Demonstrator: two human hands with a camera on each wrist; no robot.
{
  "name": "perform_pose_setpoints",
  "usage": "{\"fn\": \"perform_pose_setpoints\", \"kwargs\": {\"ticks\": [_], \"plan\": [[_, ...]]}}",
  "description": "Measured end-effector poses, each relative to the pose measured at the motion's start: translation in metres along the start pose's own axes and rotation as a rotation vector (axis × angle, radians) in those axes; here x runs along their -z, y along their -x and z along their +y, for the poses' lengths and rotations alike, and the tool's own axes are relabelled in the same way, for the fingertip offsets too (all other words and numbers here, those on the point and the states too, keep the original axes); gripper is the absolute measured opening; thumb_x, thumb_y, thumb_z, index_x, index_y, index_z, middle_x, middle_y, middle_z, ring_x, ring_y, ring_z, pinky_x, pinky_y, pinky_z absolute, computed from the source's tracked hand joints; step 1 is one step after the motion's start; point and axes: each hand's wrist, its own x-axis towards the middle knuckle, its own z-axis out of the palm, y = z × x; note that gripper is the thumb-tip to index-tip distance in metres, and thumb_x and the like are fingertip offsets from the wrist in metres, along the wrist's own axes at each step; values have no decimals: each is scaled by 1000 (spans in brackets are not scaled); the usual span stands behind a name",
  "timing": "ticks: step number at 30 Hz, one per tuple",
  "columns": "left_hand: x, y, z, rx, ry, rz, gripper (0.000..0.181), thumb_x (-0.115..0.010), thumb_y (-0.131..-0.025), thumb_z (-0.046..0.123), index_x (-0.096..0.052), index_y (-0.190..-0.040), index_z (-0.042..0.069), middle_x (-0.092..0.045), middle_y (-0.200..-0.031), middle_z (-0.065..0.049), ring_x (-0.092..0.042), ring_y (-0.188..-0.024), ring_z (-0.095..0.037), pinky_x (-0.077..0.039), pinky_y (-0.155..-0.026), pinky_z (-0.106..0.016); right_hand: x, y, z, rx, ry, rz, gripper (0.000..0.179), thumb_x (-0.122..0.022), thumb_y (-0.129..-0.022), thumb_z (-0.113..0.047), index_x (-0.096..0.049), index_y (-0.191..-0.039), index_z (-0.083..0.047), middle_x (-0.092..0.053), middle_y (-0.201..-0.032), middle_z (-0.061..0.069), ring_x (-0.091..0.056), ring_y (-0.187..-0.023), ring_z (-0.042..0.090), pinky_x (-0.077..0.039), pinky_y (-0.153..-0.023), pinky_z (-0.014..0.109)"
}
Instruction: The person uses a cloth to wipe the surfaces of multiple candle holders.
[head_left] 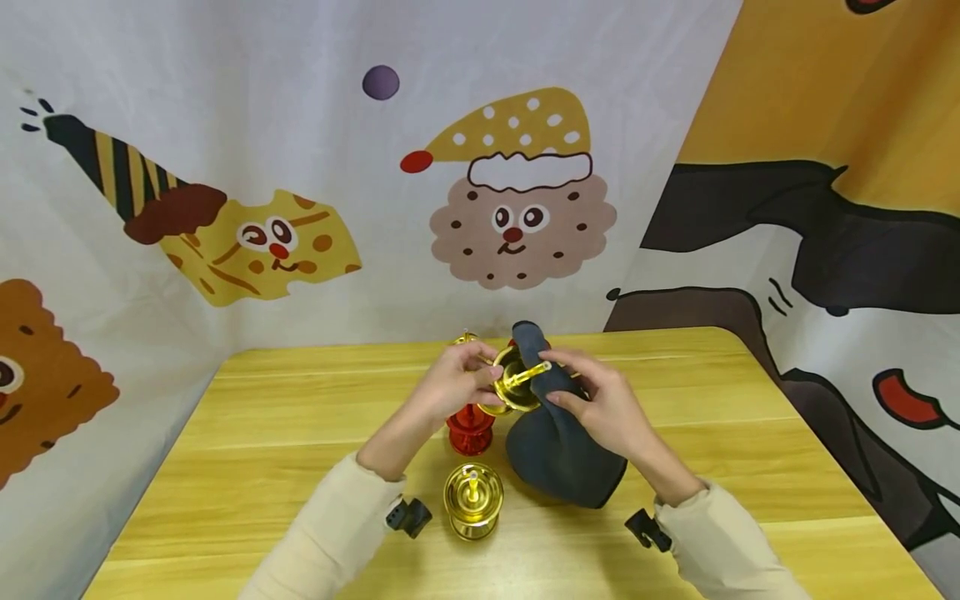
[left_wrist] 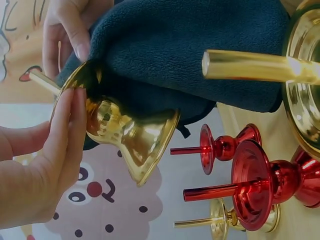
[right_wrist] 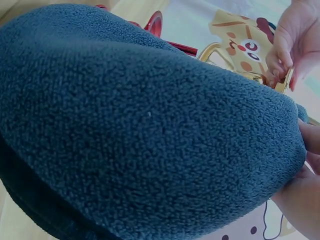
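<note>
Two hands over one table (head_left: 300, 417) on my feed, a yellow wooden top filling the lower half of the head view, with cartoon backdrop sheets (head_left: 300, 167) behind it. Next biggest is the dark cloth (head_left: 558, 454), slumped just right of centre and reaching up into the right hand (head_left: 603, 408), which pinches a fold of it against the gold holder (head_left: 516, 379). That holder sits dead centre, lifted off the table and tipped so its cup faces me. The left hand (head_left: 450, 387) grips it at the rim; in the left wrist view the fingers (left_wrist: 70, 130) lie flat along the rim while the cloth covers the cup. Below, at lower centre, another gold holder (head_left: 472, 498) stands upright on the wood. A red holder (head_left: 470, 429) is just above it, partly hidden by the left wrist. Small black clips show at both cuffs.
</note>
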Motion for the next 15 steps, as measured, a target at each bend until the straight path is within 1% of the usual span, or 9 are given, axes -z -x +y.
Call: {"fn": "perform_pose_setpoints", "kwargs": {"ticks": [2,4,6,7,9,10,11,14,15], "plan": [[-1,0,0,-2,-34,5,16,-50,-91,-3,-53,-105,-10,-51,-86,-17,-62,-68,-31,-54,-69,-44,-2,0,0,-5,11,3,49,-68,-75,9,-58,-121,-6,-57,-117,12,-52,-74,20,-49,-60,23],[-3,1,0,-4,-67,10,15,-51,-91,-2,-53,-104,-9,-50,-85,-16,-62,-68,-33,-54,-69,-44,-3,1,0,-7,11,7,50,-69,-75,9,-58,-121,-6,-58,-115,12,-53,-73,19,-50,-62,25],[-4,1,0,-12,-92,11,14,-52,-90,-2,-54,-103,-9,-51,-86,-16,-62,-65,-30,-55,-68,-44,-5,1,1,4,5,15,50,-69,-74,10,-59,-120,-5,-60,-113,12,-53,-75,18,-52,-67,27],[-4,2,-1,-22,-103,7,14,-52,-90,-2,-54,-102,-9,-52,-86,-17,-62,-64,-27,-55,-67,-42,-6,1,1,14,5,21,50,-69,-73,11,-59,-119,-4,-61,-108,12,-53,-74,17,-52,-67,27],[-5,2,-2,-37,-112,-3,13,-53,-90,-3,-54,-101,-9,-52,-85,-18,-61,-61,-23,-56,-64,-40,-9,2,3,30,-2,29,50,-70,-72,12,-60,-118,-3,-62,-105,11,-54,-75,17,-53,-70,29],[-5,2,-2,-42,-120,-6,13,-52,-90,-3,-54,-101,-9,-53,-85,-18,-61,-60,-21,-56,-63,-38,-10,2,3,35,-3,31,49,-70,-72,12,-60,-117,-3,-62,-106,12,-56,-79,17,-53,-71,31],[-5,1,-3,-47,-131,-8,13,-52,-90,-3,-55,-101,-9,-53,-86,-18,-61,-61,-21,-56,-62,-36,-12,3,4,39,3,32,49,-71,-71,12,-60,-116,-3,-62,-106,11,-57,-81,18,-53,-72,32],[-7,0,-7,-53,-159,-5,12,-52,-90,-4,-56,-101,-8,-53,-85,-17,-60,-63,-26,-56,-57,-31,-17,4,5,42,3,32,46,-71,-71,11,-62,-114,-4,-62,-110,11,-60,-93,23,-53,-77,36],[-7,0,-8,-52,-169,1,12,-53,-89,-4,-56,-100,-7,-53,-85,-16,-61,-65,-28,-55,-56,-29,-19,4,5,39,0,31,45,-71,-71,11,-63,-112,-4,-62,-110,11,-60,-94,24,-53,-76,37]]}}
